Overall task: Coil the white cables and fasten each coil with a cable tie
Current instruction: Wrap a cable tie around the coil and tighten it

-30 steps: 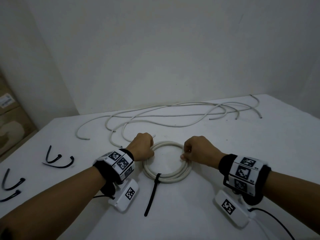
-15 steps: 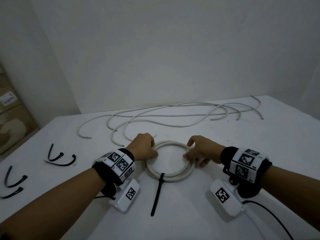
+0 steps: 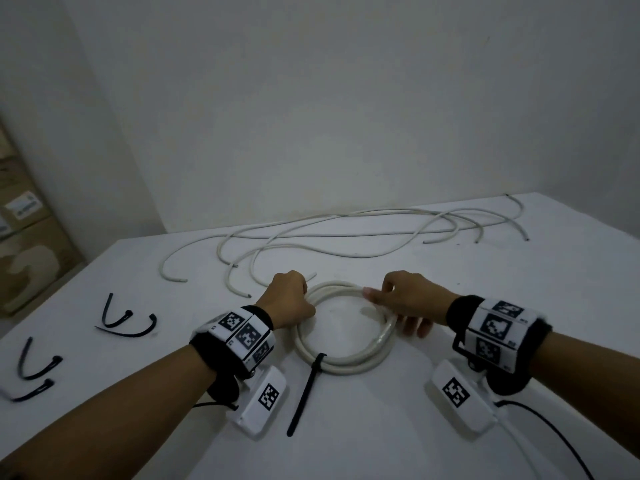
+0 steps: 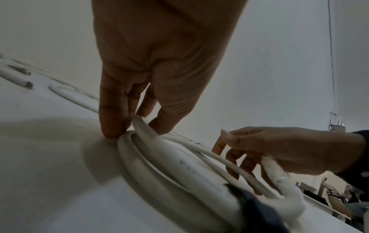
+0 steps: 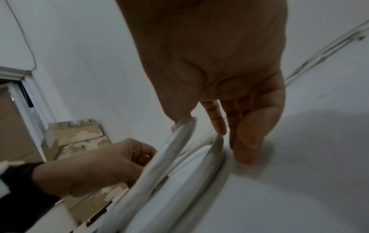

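Note:
A white cable coil [image 3: 346,362] lies flat on the white table [image 3: 450,265] between my hands. A black cable tie [image 3: 313,372] wraps its near side, and the tie's tail points toward me. My left hand [image 3: 294,299] grips the coil's left edge; in the left wrist view its fingers [image 4: 111,123] and thumb pinch the strands of the coil [image 4: 179,165]. My right hand [image 3: 391,303] is at the coil's right side with fingers spread. In the right wrist view its thumb touches a raised strand [image 5: 175,141] and the other fingers [image 5: 245,146] reach down outside the coil.
Several loose white cables [image 3: 346,233] sprawl across the far part of the table. Spare black cable ties [image 3: 128,318] lie at the left, with more [image 3: 34,372] near the left edge. Cardboard boxes [image 3: 24,237] stand beyond the table's left side.
My right hand has loosened from a curled grip on the coil's right side; its fingers are now spread and its thumb reaches the coil's far side. The left hand keeps its hold.

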The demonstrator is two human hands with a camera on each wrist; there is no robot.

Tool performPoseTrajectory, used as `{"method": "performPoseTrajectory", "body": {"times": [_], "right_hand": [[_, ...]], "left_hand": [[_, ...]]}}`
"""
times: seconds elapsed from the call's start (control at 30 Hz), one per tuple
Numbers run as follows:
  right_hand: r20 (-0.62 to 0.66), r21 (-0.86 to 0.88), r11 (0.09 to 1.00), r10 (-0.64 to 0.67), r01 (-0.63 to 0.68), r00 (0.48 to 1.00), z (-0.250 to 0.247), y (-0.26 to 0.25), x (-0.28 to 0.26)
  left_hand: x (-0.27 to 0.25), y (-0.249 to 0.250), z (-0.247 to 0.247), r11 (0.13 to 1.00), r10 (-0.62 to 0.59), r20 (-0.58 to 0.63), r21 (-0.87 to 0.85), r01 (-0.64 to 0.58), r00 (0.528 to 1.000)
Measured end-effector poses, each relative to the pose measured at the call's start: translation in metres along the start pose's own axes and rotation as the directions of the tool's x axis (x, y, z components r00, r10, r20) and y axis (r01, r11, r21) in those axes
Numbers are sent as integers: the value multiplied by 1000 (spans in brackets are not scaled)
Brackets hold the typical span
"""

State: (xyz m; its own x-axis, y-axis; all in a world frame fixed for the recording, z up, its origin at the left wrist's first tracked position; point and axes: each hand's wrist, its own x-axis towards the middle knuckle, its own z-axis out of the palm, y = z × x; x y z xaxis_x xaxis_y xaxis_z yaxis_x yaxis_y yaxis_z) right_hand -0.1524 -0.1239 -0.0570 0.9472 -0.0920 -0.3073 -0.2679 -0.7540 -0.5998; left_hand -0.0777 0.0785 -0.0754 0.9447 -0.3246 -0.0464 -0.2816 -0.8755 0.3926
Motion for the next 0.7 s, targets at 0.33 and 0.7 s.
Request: {"method": "performPoseTrajectory", "body": {"times": [0.33,0.7], "right_hand": [[-13,-146,968,-208,204,978,-6,5,-14],[345,-573,568,-486,590,803,15,2,-36]], "left_hand": [[-9,5,-4,998,-45,35,55,43,998],[-30,2,-12,990,-108,111,-79,117,988]]}}
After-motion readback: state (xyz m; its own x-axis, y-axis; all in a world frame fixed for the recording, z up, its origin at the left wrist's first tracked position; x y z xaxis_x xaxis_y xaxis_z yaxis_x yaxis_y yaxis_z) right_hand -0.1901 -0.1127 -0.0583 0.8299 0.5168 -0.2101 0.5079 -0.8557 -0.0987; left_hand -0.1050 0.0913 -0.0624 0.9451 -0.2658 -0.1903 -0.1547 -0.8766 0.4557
